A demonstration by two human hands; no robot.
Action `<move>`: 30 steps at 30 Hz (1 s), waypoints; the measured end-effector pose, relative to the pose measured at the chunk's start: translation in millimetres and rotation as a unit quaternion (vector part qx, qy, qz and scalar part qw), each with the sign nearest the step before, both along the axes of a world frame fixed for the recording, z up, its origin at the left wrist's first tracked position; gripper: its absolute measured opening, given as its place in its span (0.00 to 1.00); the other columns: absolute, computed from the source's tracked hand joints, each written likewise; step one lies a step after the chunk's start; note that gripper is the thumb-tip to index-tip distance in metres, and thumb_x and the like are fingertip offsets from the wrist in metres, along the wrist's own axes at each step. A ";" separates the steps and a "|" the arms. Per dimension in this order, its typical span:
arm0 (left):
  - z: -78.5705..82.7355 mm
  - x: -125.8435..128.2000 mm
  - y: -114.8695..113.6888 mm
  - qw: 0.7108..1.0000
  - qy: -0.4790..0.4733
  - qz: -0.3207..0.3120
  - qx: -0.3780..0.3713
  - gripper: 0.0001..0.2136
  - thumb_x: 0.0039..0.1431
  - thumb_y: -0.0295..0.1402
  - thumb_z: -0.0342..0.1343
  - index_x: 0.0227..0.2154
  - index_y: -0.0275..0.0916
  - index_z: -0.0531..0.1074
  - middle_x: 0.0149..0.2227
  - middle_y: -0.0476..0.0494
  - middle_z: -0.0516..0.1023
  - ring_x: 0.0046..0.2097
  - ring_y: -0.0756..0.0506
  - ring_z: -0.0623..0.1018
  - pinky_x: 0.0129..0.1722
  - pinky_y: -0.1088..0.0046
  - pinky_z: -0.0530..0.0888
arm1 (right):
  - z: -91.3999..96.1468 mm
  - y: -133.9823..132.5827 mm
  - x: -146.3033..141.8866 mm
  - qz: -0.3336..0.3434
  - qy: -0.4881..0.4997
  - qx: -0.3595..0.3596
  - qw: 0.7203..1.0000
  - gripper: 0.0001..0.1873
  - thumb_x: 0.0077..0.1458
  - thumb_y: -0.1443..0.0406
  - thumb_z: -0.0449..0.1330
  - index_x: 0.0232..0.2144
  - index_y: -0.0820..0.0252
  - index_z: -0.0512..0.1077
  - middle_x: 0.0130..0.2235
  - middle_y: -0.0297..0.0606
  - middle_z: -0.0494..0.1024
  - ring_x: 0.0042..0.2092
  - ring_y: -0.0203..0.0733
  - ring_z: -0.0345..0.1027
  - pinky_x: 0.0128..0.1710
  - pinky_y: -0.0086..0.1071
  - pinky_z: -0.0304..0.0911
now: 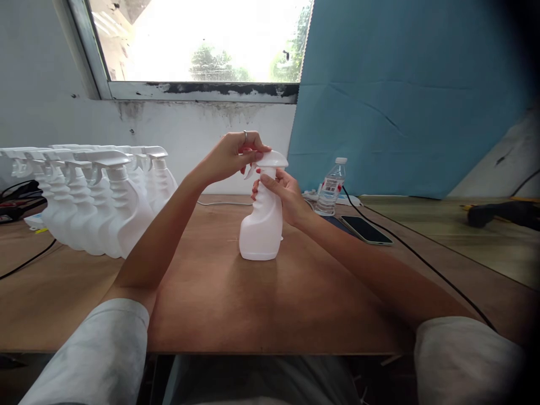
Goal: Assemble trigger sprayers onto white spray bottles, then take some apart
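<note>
A white spray bottle stands upright in the middle of the brown table, its trigger spray head seated on the neck. My left hand comes from the upper left and grips the nozzle side of that head with fingers closed; a ring shows on one finger. Around the bottle's neck, just below the head, my right hand is wrapped, thumb at the front. The trigger hangs on the left side, partly covered by my left fingers.
Several white spray bottles with heads on stand in rows at the left. To the right are a clear water bottle, a phone and a black cable. Behind the table are a wall, a window and a blue sheet.
</note>
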State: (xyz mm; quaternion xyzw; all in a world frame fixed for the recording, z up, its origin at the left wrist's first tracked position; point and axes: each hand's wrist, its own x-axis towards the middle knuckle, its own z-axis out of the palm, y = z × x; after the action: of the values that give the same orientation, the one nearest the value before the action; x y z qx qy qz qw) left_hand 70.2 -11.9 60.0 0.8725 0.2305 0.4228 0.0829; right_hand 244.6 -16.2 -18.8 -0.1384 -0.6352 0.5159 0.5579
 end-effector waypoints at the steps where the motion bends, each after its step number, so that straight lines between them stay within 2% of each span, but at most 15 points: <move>1: -0.4 0.2 0.1 1.000 0.000 0.005 0.003 0.04 0.62 0.31 0.55 0.31 0.37 0.68 0.41 0.44 0.78 0.36 0.50 0.77 0.32 0.73 0.77 | 0.0 -0.2 0.1 0.007 0.005 -0.008 1.000 0.24 0.50 0.51 0.67 0.41 0.59 0.66 0.31 0.35 0.75 0.31 0.38 0.71 0.31 0.32 0.70; 3: -1.2 0.4 1.0 1.000 -0.003 0.014 0.009 0.04 0.62 0.30 0.55 0.31 0.38 0.69 0.40 0.44 0.78 0.35 0.50 0.77 0.32 0.72 0.77 | -0.2 -0.3 0.3 0.015 0.010 -0.018 1.000 0.25 0.50 0.49 0.66 0.41 0.59 0.66 0.32 0.36 0.75 0.32 0.39 0.72 0.31 0.33 0.71; 7: -2.2 0.7 3.5 1.000 -0.013 0.007 0.007 0.04 0.61 0.30 0.56 0.31 0.38 0.69 0.40 0.43 0.78 0.34 0.50 0.77 0.30 0.73 0.76 | -0.6 -0.5 0.2 -0.013 0.003 -0.001 1.000 0.24 0.49 0.53 0.69 0.40 0.58 0.65 0.30 0.33 0.74 0.30 0.35 0.70 0.30 0.31 0.69; 12: -2.3 1.7 2.7 1.000 -0.021 0.001 0.001 0.05 0.60 0.31 0.57 0.30 0.39 0.68 0.39 0.43 0.78 0.35 0.49 0.77 0.29 0.72 0.76 | -0.5 -1.3 0.0 0.007 0.007 -0.014 1.000 0.26 0.48 0.49 0.67 0.41 0.58 0.65 0.32 0.35 0.76 0.32 0.37 0.71 0.32 0.33 0.71; 16: -2.0 2.2 -1.1 1.000 -0.014 0.003 0.000 0.04 0.60 0.31 0.56 0.30 0.39 0.68 0.40 0.43 0.78 0.36 0.48 0.76 0.29 0.72 0.75 | -0.7 -1.5 0.1 -0.025 0.002 0.002 1.000 0.24 0.47 0.53 0.70 0.39 0.58 0.66 0.30 0.33 0.74 0.29 0.35 0.70 0.30 0.31 0.69; 20: -1.9 2.5 -3.5 1.000 -0.010 0.010 0.006 0.04 0.61 0.30 0.55 0.30 0.39 0.69 0.41 0.44 0.79 0.34 0.49 0.76 0.29 0.72 0.74 | -1.4 -1.6 0.9 0.006 0.012 -0.011 1.000 0.25 0.50 0.47 0.65 0.40 0.59 0.67 0.31 0.36 0.75 0.31 0.38 0.72 0.31 0.34 0.71; 30: -2.4 1.6 -1.2 1.000 -0.012 0.007 0.011 0.04 0.60 0.32 0.57 0.30 0.39 0.69 0.38 0.44 0.79 0.32 0.49 0.76 0.27 0.72 0.74 | -1.6 -7.2 -5.1 -0.067 0.014 0.009 0.998 0.26 0.45 0.50 0.71 0.35 0.59 0.64 0.29 0.32 0.74 0.28 0.35 0.71 0.28 0.32 0.69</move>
State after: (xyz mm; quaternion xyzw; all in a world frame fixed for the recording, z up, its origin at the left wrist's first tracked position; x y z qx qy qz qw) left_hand 71.8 -13.0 57.6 0.8665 0.2310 0.4365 0.0727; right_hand 239.6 -23.3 -20.4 -0.1684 -0.6213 0.4737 0.6010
